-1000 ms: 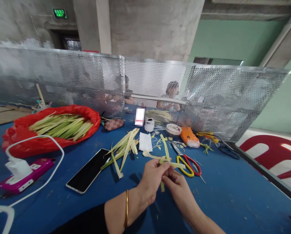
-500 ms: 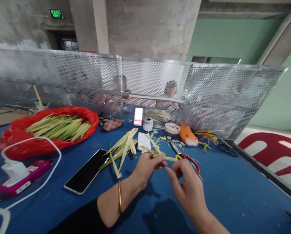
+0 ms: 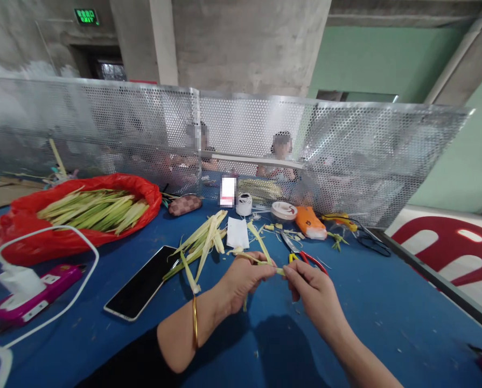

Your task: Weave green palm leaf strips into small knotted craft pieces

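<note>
My left hand [image 3: 245, 281], with a gold bangle at the wrist, pinches pale green corn husk strips [image 3: 264, 247]. One strip sticks up away from me; a short end [image 3: 280, 271] points right. My right hand [image 3: 316, 290] closes thumb and fingers on that end, so the husk spans both hands. Just beyond my right hand lie scissors [image 3: 290, 242] with a red handle, partly hidden by the fingers, and something with a yellow grip beside them. A loose pile of husks [image 3: 204, 237] lies left of my hands, near a white paper piece [image 3: 237, 233].
A red bag [image 3: 14, 231] full of husks stands left, behind a purple power strip [image 3: 47, 291] with a white cable. A dark phone [image 3: 139, 285] lies flat. Further back are string [image 3: 244, 205], tape [image 3: 284, 210], an orange packet [image 3: 311, 222] and a perforated metal screen [image 3: 370, 161], with people behind it.
My right hand has moved in and left and now pinches the husk's end; before, its fingers were apart near it. The upright strip has shifted slightly. The view has moved a little.
</note>
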Available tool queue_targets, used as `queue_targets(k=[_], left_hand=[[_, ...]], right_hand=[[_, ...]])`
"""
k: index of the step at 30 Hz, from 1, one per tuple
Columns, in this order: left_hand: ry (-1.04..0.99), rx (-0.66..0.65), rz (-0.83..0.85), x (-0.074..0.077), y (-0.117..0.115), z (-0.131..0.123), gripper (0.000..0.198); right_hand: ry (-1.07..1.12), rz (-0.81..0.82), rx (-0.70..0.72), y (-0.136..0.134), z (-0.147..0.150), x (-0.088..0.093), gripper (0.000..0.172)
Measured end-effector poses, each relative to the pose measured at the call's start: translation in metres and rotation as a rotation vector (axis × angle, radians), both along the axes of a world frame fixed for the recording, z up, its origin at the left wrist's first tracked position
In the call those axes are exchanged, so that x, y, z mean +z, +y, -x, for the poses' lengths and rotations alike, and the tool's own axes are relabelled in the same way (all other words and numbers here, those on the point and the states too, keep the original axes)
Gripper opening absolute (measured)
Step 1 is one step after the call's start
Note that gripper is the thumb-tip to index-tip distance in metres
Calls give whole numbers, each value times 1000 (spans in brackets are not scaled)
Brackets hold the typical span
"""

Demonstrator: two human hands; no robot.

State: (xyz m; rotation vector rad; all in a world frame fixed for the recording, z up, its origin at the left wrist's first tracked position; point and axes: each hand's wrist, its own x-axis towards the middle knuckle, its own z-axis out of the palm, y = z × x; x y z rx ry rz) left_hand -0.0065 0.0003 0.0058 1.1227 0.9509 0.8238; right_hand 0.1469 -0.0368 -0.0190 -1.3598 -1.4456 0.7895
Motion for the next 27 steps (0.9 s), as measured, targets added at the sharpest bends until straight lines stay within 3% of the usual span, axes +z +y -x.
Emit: queue_targets(k=[6, 13, 16, 22, 27], left_hand=[[35, -77, -68, -7, 4, 1, 25], [64, -73, -45, -6, 4, 1, 19], [17, -58, -34, -8, 7, 3, 21], [-155, 92, 115, -5, 16, 8, 29], [-188, -3, 135, 2, 17, 12, 25]], right_hand=[[-48, -14, 41, 4, -3, 0, 36], [-118, -15, 21, 2, -1, 0, 34], [-152, 0, -19, 2, -3, -1, 34], [-168, -3, -48, 6, -11, -2, 34], [-193, 33, -26, 8, -17, -4, 34]])
